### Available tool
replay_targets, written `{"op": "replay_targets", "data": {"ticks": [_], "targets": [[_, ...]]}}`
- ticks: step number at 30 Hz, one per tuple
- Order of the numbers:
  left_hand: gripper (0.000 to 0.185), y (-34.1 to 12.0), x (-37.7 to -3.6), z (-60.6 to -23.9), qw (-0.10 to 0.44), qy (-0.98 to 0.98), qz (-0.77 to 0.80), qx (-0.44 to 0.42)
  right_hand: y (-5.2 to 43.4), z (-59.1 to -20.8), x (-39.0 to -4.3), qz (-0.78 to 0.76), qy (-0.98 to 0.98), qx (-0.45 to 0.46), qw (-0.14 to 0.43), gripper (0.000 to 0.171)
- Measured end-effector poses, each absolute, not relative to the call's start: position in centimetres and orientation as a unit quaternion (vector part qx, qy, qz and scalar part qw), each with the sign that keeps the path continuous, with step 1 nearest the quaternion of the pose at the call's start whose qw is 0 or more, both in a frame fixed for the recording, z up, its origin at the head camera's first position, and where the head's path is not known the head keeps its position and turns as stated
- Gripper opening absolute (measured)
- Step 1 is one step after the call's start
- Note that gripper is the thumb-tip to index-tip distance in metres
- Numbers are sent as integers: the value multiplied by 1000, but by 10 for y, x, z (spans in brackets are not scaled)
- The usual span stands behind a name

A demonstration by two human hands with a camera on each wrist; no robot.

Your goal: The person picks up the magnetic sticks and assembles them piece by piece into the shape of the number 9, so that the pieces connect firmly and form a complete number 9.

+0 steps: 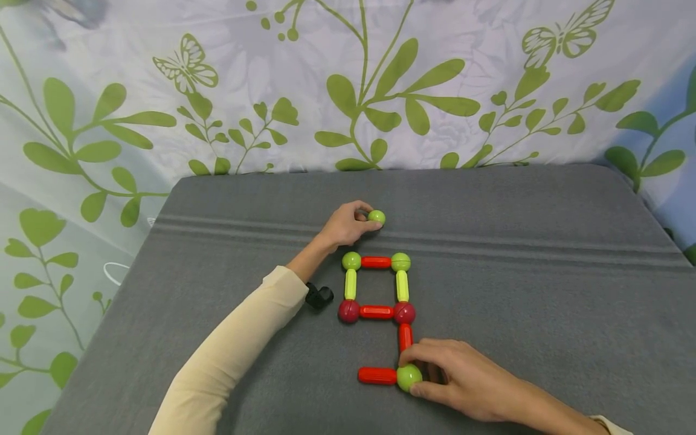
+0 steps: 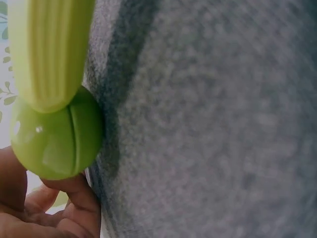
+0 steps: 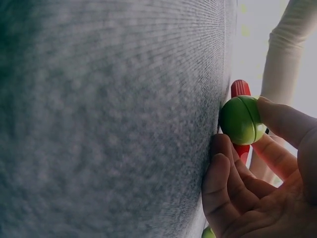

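My left hand [image 1: 346, 225] pinches a green ball [image 1: 377, 217] between fingers and thumb, beyond the joined pieces. In the left wrist view that ball is mostly hidden; a nearer green ball [image 2: 54, 136] with a yellow-green rod [image 2: 52, 54] fills the front. My right hand [image 1: 462, 377] grips another green ball [image 1: 409, 377], where two red rods meet. One red rod [image 1: 377, 376] points left from it; the other [image 1: 405, 337] runs up to a dark red ball [image 1: 405, 313]. The right wrist view shows thumb and fingertips around this green ball [image 3: 241, 120].
A square of rods and balls lies between the hands, with a red rod [image 1: 376, 262] along its far side and a dark red ball [image 1: 348, 311] at its near left corner. A small black object [image 1: 319, 296] sits by the left forearm. Leaf-patterned cloth [image 1: 244, 90] hangs behind the grey table [image 1: 544, 254].
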State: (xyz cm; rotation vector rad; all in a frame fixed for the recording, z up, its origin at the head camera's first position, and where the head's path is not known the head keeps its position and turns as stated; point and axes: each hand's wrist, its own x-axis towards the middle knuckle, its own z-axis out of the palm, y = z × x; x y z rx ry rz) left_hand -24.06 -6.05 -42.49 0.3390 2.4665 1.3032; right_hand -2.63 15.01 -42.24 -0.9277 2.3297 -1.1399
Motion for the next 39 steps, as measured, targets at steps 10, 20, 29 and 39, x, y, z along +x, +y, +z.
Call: {"op": "replay_targets", "data": {"ticks": [10, 20, 29, 39], "targets": [[40, -65, -239, -426, 181, 834, 510, 107, 150, -422, -27, -406, 830, -324, 201, 18], [42, -76, -235, -425, 153, 826, 538, 74, 150, -423, -28, -412, 825, -323, 213, 18], [41, -99, -219, -411, 150, 792, 587, 76, 149, -424, -26, -402, 831, -342, 174, 16], [36, -117, -195, -402, 159, 779, 602, 75, 149, -423, -26, -402, 832, -335, 187, 16]]}}
